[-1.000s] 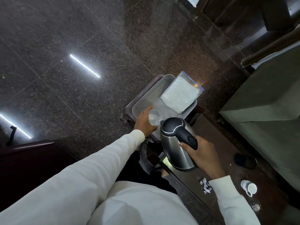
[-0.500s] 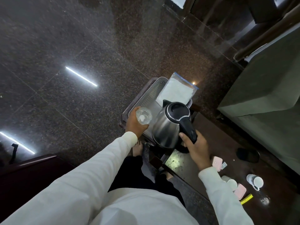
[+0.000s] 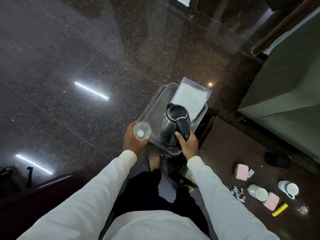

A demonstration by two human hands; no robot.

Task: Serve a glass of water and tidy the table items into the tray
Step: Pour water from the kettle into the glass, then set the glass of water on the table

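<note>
Left hand [image 3: 134,141] wraps upright glass [image 3: 141,131], left of tray [image 3: 155,108]; right hand [image 3: 188,144] grips kettle [image 3: 170,129] handle, kettle in tray.

Kettle [image 3: 170,129] and bag [image 3: 189,99] fill tray [image 3: 155,108] right side; left strip free; cups [image 3: 261,194] crowd table [image 3: 242,144] right.

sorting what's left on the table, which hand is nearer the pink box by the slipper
Right. The right hand grips the kettle handle, up-left of the pink box. The left hand holds the glass farther left, beyond the kettle.
</note>
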